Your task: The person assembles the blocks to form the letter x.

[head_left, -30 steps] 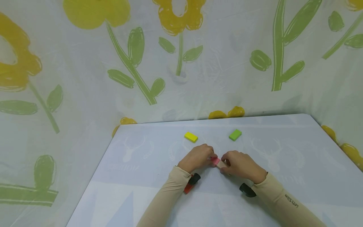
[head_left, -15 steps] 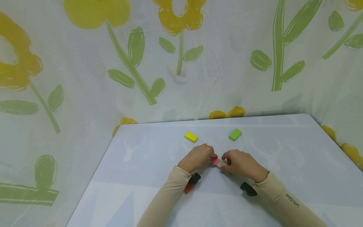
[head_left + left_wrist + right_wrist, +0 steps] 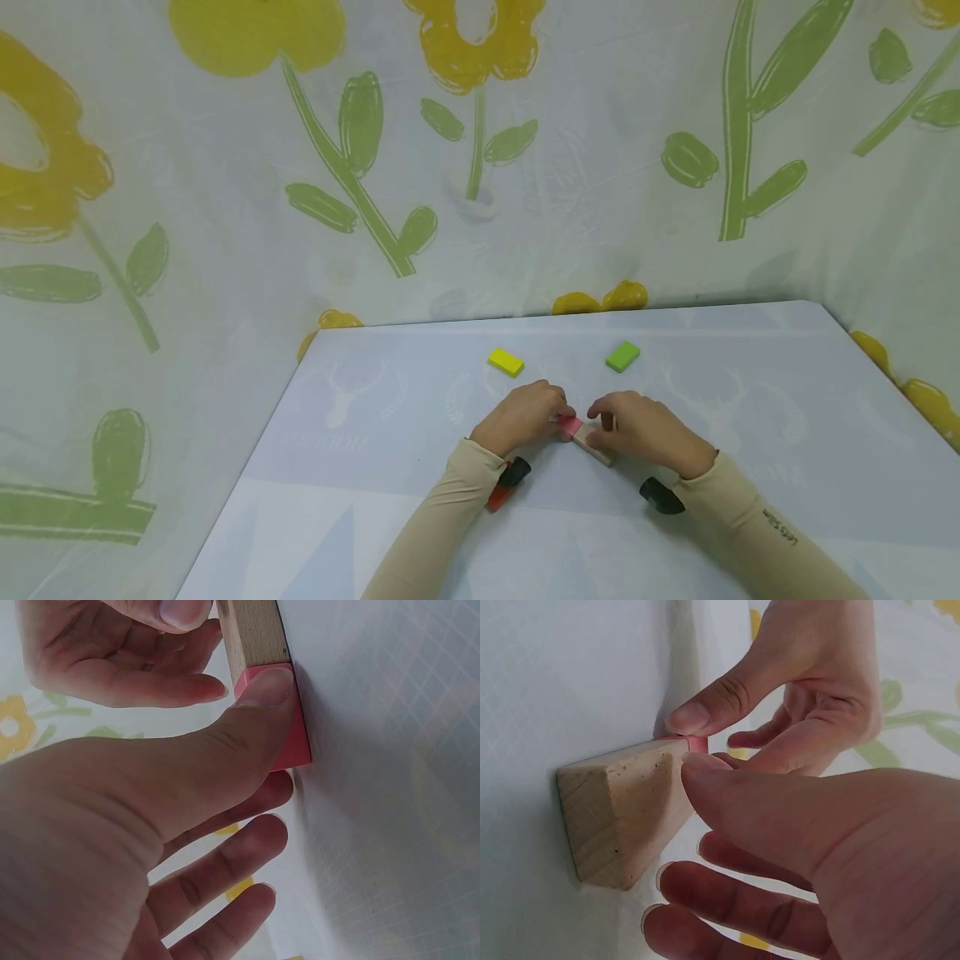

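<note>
My left hand (image 3: 519, 418) pinches a small pink block (image 3: 296, 735), its thumb lying on one face; the index finger is mostly hidden behind. End to end with the pink block lies a plain wooden block (image 3: 641, 802), flat on the table. Beside that wooden block is my right hand (image 3: 643, 427), thumb and fingers spread apart. The right thumb tip overlaps the wooden block's far end in the right wrist view; whether it touches is hard to tell.
A yellow block (image 3: 506, 362) and a green block (image 3: 622, 357) lie farther back on the white patterned table (image 3: 390, 500). Under the left wrist shows part of a red block (image 3: 498, 498). A flower-printed curtain (image 3: 570, 233) hangs behind the table.
The right hand has shifted slightly up and to the right, its fingers loosening from the wooden block, more of which now shows. The left hand and pink block stay put.
</note>
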Tool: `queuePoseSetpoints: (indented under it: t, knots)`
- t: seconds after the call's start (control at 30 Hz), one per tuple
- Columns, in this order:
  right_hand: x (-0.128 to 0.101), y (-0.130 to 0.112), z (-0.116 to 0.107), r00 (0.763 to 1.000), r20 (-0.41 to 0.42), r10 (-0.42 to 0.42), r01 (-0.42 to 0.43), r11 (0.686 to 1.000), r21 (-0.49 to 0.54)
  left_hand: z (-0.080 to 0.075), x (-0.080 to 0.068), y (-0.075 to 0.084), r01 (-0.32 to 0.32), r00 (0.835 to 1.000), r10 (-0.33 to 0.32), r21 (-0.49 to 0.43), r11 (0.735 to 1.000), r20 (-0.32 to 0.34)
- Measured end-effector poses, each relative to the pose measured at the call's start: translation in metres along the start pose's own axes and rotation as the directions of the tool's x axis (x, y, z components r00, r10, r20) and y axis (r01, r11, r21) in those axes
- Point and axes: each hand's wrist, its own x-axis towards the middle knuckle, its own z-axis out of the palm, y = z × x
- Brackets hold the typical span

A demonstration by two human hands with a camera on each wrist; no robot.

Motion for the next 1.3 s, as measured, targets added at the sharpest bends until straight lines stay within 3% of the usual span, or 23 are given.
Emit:
queuePoseSetpoints:
  t: [0.7, 0.97, 1.3]
  knots:
    - [0.011, 0.019, -0.001, 0.988, 0.028, -0.15, 0.141, 0.97, 0.199, -0.001, 0.0, 0.0, -0.003, 1.0, 0.002, -0.028, 1.0, -0.012]
    - [0.013, 0.029, 0.003, 0.972, -0.003, -0.233, 0.228, 0.945, 0.235, 0.001, 0.001, -0.001, -0.008, 1.0, 0.007, -0.028, 1.0, -0.015]
    - [0.016, 0.039, 0.006, 0.959, -0.012, -0.284, 0.273, 0.91, 0.312, 0.0, 0.0, -0.001, -0.011, 1.0, 0.01, -0.037, 0.999, -0.022]
